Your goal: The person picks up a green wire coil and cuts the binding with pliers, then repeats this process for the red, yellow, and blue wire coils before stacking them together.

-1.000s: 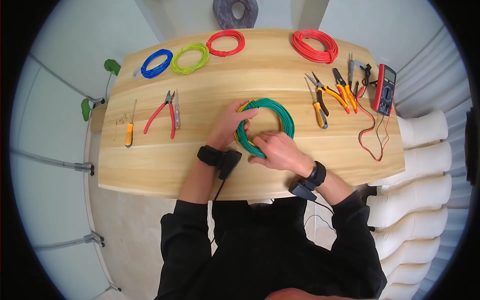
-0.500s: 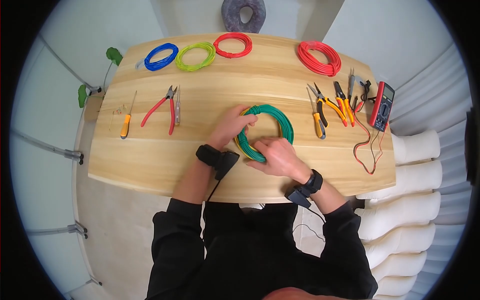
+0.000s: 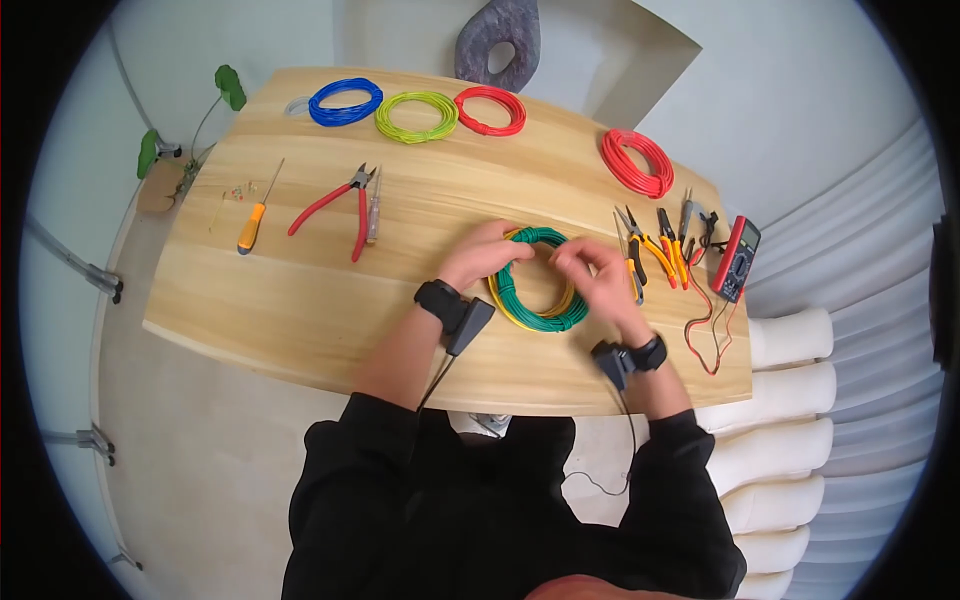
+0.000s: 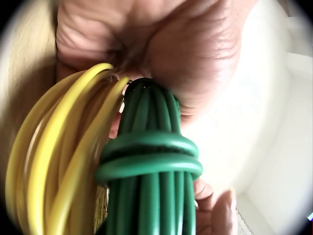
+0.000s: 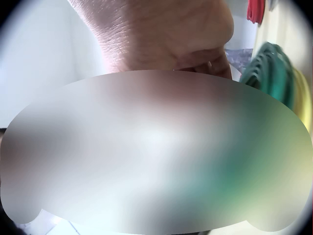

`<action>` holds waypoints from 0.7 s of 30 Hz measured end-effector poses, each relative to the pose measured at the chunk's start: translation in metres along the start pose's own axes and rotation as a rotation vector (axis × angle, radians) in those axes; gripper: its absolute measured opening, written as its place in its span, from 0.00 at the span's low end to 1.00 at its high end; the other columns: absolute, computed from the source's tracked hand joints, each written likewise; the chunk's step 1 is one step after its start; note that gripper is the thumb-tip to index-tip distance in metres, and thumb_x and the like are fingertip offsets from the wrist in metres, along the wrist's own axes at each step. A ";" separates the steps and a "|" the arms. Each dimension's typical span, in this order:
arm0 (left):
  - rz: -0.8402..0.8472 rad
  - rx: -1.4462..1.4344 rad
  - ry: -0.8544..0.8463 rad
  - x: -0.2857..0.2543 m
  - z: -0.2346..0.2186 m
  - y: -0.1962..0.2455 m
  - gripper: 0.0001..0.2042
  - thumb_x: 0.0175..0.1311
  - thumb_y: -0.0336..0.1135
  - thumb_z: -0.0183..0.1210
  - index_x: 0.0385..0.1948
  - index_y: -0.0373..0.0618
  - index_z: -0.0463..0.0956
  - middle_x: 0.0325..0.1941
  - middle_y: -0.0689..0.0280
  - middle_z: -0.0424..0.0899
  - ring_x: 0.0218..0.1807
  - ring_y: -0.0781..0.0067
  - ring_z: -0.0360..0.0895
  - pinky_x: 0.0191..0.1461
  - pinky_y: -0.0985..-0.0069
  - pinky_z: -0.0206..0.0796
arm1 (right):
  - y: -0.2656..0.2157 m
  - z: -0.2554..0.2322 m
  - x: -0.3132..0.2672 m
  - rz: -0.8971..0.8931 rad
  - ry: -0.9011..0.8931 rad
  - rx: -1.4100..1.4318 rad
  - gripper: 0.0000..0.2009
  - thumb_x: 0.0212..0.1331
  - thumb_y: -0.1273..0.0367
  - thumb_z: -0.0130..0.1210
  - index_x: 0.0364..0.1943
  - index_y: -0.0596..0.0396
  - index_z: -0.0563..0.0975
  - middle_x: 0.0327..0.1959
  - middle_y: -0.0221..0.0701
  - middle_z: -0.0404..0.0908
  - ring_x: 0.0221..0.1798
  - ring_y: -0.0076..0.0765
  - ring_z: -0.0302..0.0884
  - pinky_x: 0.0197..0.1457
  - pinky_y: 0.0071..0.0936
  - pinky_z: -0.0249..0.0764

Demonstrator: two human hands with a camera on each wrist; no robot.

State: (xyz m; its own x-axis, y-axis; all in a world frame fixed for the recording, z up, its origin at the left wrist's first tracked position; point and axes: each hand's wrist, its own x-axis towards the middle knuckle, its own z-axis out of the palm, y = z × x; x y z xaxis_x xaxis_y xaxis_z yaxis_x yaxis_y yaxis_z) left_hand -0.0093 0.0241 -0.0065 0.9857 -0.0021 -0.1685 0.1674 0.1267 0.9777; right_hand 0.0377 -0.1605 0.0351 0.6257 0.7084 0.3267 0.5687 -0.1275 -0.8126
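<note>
Green coil (image 3: 545,323), its left side gripped by left hand (image 3: 482,257), seemingly for steadiness; right hand (image 3: 600,283) at its right side, hold unclear; yellow coil (image 4: 39,169) beneath it

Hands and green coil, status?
Left hand gripping green wire coil, yellow wire coil beneath. Right hand at coils' right side, hold unclear. Screwdriver beside right hand.

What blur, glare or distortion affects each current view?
Head: fisheye curves the table, corners black, right hand slightly soft. Left wrist: green coil mostly crisp, background at right washed out. Right wrist: a smeared patch hides much of the middle and lower picture.
</note>
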 end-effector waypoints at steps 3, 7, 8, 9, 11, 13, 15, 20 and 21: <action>-0.019 0.050 0.028 0.000 0.001 0.000 0.10 0.47 0.34 0.55 0.30 0.39 0.73 0.23 0.69 0.73 0.26 0.80 0.70 0.31 0.82 0.62 | -0.006 -0.020 0.055 0.032 0.023 -0.326 0.08 0.51 0.68 0.55 0.28 0.60 0.76 0.21 0.31 0.77 0.25 0.26 0.74 0.31 0.22 0.70; 0.005 0.055 0.031 0.005 0.002 -0.006 0.11 0.47 0.35 0.55 0.30 0.39 0.73 0.23 0.68 0.74 0.26 0.80 0.70 0.31 0.82 0.62 | -0.003 -0.017 0.136 0.013 -0.132 -0.942 0.14 0.47 0.63 0.52 0.34 0.58 0.76 0.29 0.41 0.79 0.34 0.47 0.77 0.38 0.37 0.73; 0.005 0.065 0.035 0.007 0.002 -0.008 0.11 0.47 0.35 0.56 0.30 0.39 0.73 0.23 0.68 0.74 0.26 0.79 0.70 0.31 0.81 0.63 | 0.006 -0.013 0.153 0.006 -0.137 -0.961 0.14 0.47 0.63 0.52 0.34 0.58 0.76 0.29 0.41 0.79 0.34 0.47 0.77 0.38 0.37 0.73; 0.002 0.077 0.041 0.008 0.000 -0.009 0.11 0.47 0.35 0.56 0.30 0.39 0.73 0.23 0.68 0.75 0.26 0.79 0.71 0.31 0.81 0.63 | 0.017 -0.007 0.169 0.049 -0.167 -1.045 0.14 0.47 0.63 0.52 0.35 0.57 0.76 0.31 0.42 0.79 0.37 0.48 0.76 0.41 0.39 0.72; 0.011 0.062 0.024 0.005 -0.002 -0.004 0.11 0.48 0.35 0.56 0.30 0.38 0.73 0.24 0.67 0.75 0.26 0.78 0.71 0.31 0.80 0.64 | 0.020 0.009 0.195 0.088 -0.208 -1.136 0.15 0.46 0.62 0.51 0.36 0.57 0.76 0.34 0.43 0.79 0.41 0.48 0.76 0.43 0.40 0.71; 0.017 0.005 -0.027 0.004 -0.003 -0.004 0.13 0.47 0.37 0.56 0.31 0.37 0.73 0.24 0.65 0.77 0.26 0.75 0.74 0.32 0.77 0.65 | 0.018 0.026 0.212 0.213 -0.225 -1.139 0.16 0.46 0.63 0.52 0.38 0.56 0.75 0.38 0.45 0.77 0.45 0.48 0.74 0.47 0.39 0.70; 0.027 0.061 -0.012 -0.001 -0.004 0.003 0.13 0.47 0.37 0.56 0.31 0.36 0.73 0.24 0.64 0.77 0.27 0.74 0.74 0.33 0.76 0.65 | 0.020 0.042 0.227 0.236 -0.247 -1.171 0.16 0.46 0.63 0.52 0.40 0.56 0.75 0.39 0.45 0.77 0.45 0.48 0.74 0.47 0.39 0.70; 0.007 0.106 0.046 0.008 -0.001 -0.005 0.14 0.47 0.36 0.57 0.31 0.34 0.73 0.24 0.60 0.78 0.27 0.71 0.75 0.33 0.76 0.66 | 0.047 0.067 0.241 0.190 -0.239 -1.236 0.15 0.48 0.63 0.52 0.40 0.53 0.75 0.38 0.42 0.78 0.46 0.47 0.73 0.48 0.38 0.69; 0.009 0.102 0.056 0.008 -0.001 -0.005 0.15 0.46 0.36 0.58 0.33 0.33 0.73 0.25 0.59 0.78 0.27 0.70 0.76 0.33 0.75 0.66 | 0.048 0.070 0.242 0.238 -0.296 -1.261 0.16 0.47 0.65 0.51 0.41 0.54 0.75 0.39 0.42 0.77 0.46 0.46 0.74 0.48 0.39 0.69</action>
State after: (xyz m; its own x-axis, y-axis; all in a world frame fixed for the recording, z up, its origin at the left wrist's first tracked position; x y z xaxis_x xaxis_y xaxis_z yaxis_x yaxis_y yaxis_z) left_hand -0.0026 0.0240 -0.0123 0.9850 0.0548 -0.1639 0.1627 0.0250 0.9864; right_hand 0.1787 0.0532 0.0415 0.7306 0.6828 -0.0095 0.6672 -0.7108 0.2226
